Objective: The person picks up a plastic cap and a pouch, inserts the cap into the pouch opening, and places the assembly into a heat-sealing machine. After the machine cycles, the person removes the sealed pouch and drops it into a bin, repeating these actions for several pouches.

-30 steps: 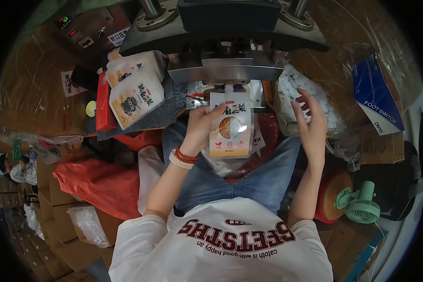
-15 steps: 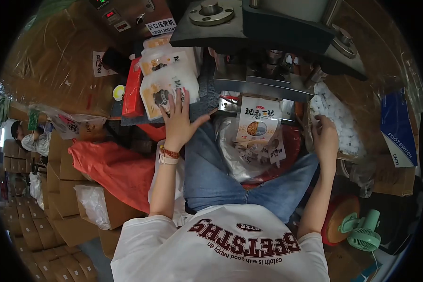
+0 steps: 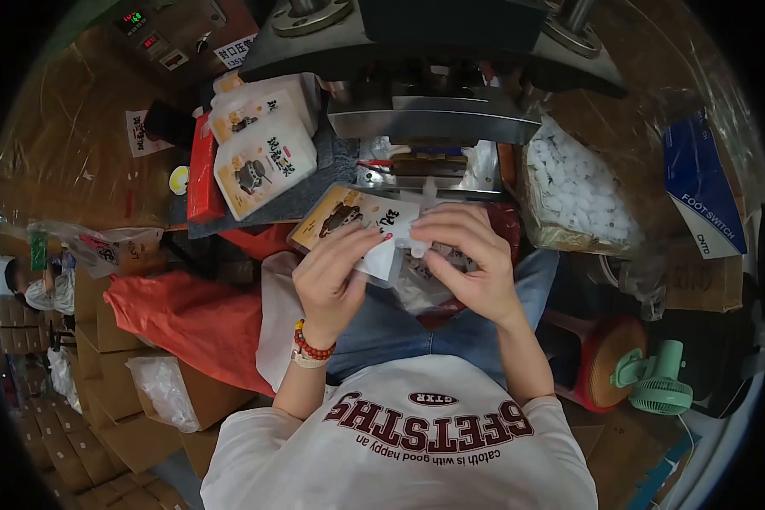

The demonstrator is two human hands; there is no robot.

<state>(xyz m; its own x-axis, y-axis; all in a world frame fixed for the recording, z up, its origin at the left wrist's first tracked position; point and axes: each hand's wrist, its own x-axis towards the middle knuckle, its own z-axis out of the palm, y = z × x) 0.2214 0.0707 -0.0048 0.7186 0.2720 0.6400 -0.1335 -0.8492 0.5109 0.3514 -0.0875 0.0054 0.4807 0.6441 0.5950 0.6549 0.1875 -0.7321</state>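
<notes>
My left hand (image 3: 331, 276) is closed on a flat printed pouch (image 3: 336, 217) above my lap. At the pouch's right end, my right hand (image 3: 476, 268) pinches a small white plastic spout (image 3: 418, 245). The two meet there, but my fingers partly hide whether the spout is inside the pouch mouth. To the left, a stack of similar pouches (image 3: 268, 170) lies on a grey cloth (image 3: 338, 161). A box of white spouts (image 3: 578, 187) stands to the right. Straight ahead is the metal press (image 3: 433, 119).
A red box (image 3: 204, 174) borders the stack. Below my hands, a red container holds printed pouches in my lap. A blue foot-switch box (image 3: 697, 187) and a green fan (image 3: 661, 382) are at right. Cartons (image 3: 119, 365) and another person (image 3: 47, 293) are far left.
My left hand has come off the stack with a pouch. My right hand has moved from the box to the middle with a spout. The pouch hanging at the press is gone from there.
</notes>
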